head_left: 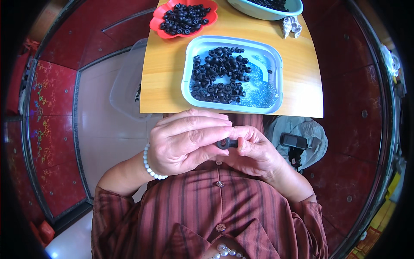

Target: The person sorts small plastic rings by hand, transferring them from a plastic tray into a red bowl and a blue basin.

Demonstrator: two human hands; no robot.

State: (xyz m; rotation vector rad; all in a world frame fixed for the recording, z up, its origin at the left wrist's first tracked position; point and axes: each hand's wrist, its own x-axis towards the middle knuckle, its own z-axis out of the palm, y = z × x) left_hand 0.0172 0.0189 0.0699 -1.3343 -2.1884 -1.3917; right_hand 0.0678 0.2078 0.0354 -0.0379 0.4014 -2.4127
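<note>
In the head view, I see the left hand [187, 140] and right hand [252, 151] curled in, pinching a black part [223, 143] just off the tabletop [299, 82]. Probably fitting or checking; next calls for a steady pinch.

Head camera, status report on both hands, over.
Left hand, right hand: both on small black piece. Piece partly hidden by fingers. Tray of black pieces beyond.

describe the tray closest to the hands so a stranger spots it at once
On the yellow wood-look table, go to the edge nearest the person. Just inside it sits a pale tray, with small black parts heaped mostly toward its left. Its rounded-rectangle outline sets it apart from the scalloped red dish and curved teal bowl farther back.
</note>
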